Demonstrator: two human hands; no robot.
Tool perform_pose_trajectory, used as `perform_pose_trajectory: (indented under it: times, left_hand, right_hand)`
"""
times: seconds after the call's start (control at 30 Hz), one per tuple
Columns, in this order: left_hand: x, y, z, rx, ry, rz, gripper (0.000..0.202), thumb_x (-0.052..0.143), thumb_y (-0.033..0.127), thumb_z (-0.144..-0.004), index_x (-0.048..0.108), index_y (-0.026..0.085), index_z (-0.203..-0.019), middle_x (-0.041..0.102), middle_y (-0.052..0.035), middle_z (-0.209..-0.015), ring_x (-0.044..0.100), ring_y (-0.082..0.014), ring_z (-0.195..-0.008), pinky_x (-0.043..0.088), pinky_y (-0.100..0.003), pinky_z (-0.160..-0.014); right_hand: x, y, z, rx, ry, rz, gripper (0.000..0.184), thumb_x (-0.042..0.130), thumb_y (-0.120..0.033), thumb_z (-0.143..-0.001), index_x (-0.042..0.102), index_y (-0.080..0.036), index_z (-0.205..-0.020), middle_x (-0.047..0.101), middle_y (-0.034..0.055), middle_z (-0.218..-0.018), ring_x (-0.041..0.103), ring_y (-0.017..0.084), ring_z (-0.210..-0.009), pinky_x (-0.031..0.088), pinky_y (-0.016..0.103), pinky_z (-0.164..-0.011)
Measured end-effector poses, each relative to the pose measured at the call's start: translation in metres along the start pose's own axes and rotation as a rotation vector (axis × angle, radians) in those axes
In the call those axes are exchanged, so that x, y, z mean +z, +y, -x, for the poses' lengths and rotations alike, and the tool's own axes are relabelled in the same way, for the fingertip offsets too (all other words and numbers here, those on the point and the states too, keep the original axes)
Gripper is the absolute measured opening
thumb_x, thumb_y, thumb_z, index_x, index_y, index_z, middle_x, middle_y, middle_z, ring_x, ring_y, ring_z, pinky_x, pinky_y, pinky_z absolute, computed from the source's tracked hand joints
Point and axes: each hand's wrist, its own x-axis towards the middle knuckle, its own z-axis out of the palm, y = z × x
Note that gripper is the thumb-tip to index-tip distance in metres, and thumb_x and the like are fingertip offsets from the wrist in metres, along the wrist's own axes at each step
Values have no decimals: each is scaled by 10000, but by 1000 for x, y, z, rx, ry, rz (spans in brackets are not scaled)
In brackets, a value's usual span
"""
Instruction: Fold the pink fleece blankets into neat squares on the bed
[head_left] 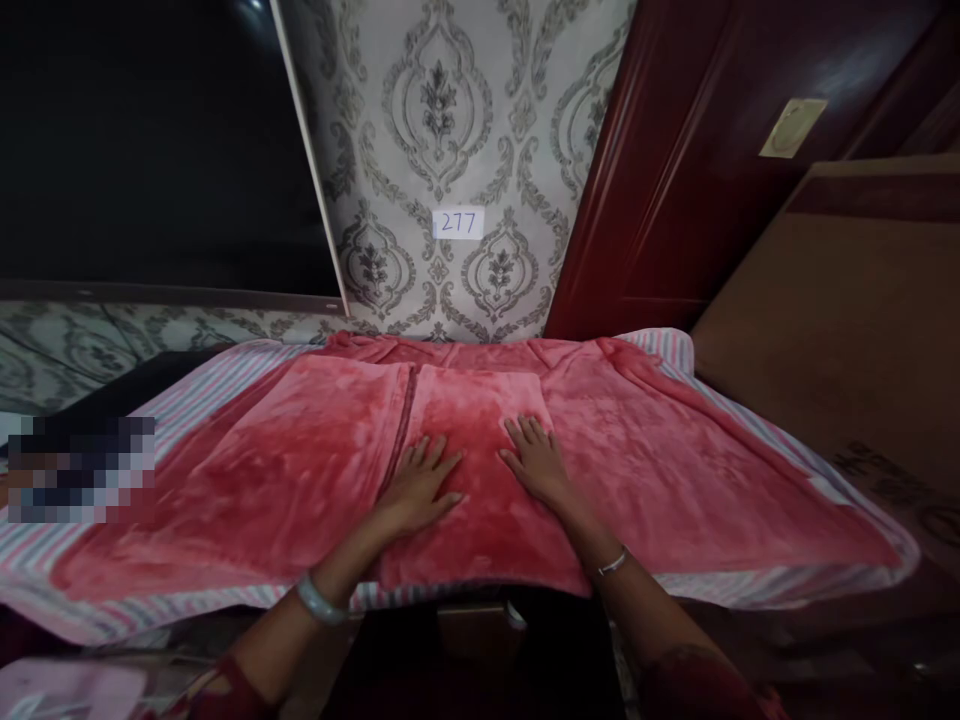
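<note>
A red fleece blanket (300, 460) lies spread over a pink-and-white striped sheet (195, 395) on a raised surface. A smaller folded panel of the same red fleece (472, 410) sits in the middle. My left hand (416, 490) lies flat on its lower left part, fingers spread and open. My right hand (536, 460) lies flat on its right part, fingers stretched forward. Neither hand holds anything. A pale bangle is on my left wrist and a thin bracelet on my right wrist.
A patterned wallpaper wall with a paper label reading 277 (458, 222) stands behind the surface. A dark screen (150, 150) hangs at the upper left. A dark red door (712, 130) and a brown board (840, 320) stand at the right.
</note>
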Motion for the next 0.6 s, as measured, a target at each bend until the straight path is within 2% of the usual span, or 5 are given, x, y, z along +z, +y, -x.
perform_pose_trajectory:
  times: [0.13,0.23,0.3,0.43,0.6]
  left_hand:
    - [-26,-21,-29,25,-39,62,643,458,493,-988,418,186,-1551,394,-174,-1614,348,-314,-1508,317,-495,-1219]
    - [-42,-23,-69,-60,-8,9,650,445,484,-986,423,137,-1535,386,-200,-1612,331,-313,-1516,289,-484,-1235]
    - [-46,-23,-96,-125,-14,-45,660,438,485,-987,407,126,-1540,354,-202,-1629,287,-312,-1535,258,-495,-1244]
    - [-35,-29,-134,-185,-34,-107,673,416,502,-995,364,153,-1568,290,-194,-1659,213,-326,-1558,205,-565,-1241]
    - [-16,-43,-142,-227,-22,-110,745,355,605,-992,312,172,-1597,227,-195,-1681,154,-338,-1571,190,-605,-1226]
  right_hand:
    - [-19,-11,-27,-28,33,-46,540,351,-386,-1050,428,-192,-1548,427,149,-1591,343,274,-1488,256,500,-1190]
    - [-29,-22,-62,-21,55,-51,561,374,-396,-1044,396,-200,-1570,353,139,-1636,296,275,-1513,235,481,-1201]
    - [-30,-25,-84,5,55,-42,578,392,-421,-1042,375,-215,-1582,298,130,-1663,242,290,-1535,211,500,-1210]
    - [-12,-15,-108,64,54,-27,603,395,-490,-1043,378,-224,-1584,313,121,-1658,225,324,-1538,179,531,-1217]
    - [11,0,-110,84,110,-16,620,395,-545,-1036,414,-224,-1566,336,129,-1646,247,322,-1531,164,522,-1223]
